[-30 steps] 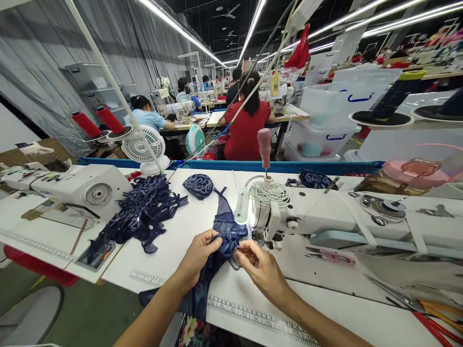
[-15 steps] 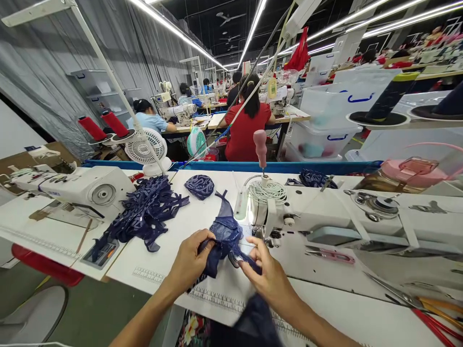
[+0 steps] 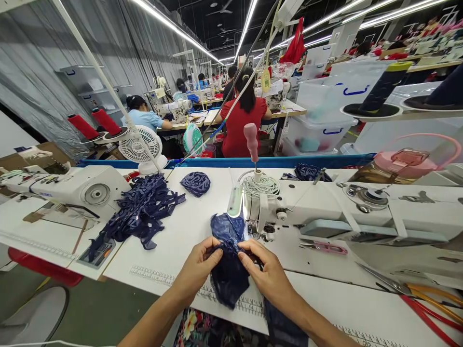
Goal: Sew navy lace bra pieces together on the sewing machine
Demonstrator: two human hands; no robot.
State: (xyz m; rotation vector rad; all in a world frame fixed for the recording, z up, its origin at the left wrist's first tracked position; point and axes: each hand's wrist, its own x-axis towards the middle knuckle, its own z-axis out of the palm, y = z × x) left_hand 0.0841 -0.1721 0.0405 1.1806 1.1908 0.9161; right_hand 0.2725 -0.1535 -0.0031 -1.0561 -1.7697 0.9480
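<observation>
The left hand point(image 3: 199, 265) and right hand point(image 3: 265, 270) both pinch one sheer navy cloth point(image 3: 230, 284) between thumb and fingers, the fingertips near each other. I see part of it spread just beyond the grip, beside the needle end of a white sewing machine point(image 3: 318, 205); the rest falls nearer the body, across a printed ruler point(image 3: 152, 276). Left of the grip lies a heap of navy pieces point(image 3: 144, 207); farther beyond, a rounded patterned bundle point(image 3: 196, 183); to the right, pink snips point(image 3: 327, 247).
</observation>
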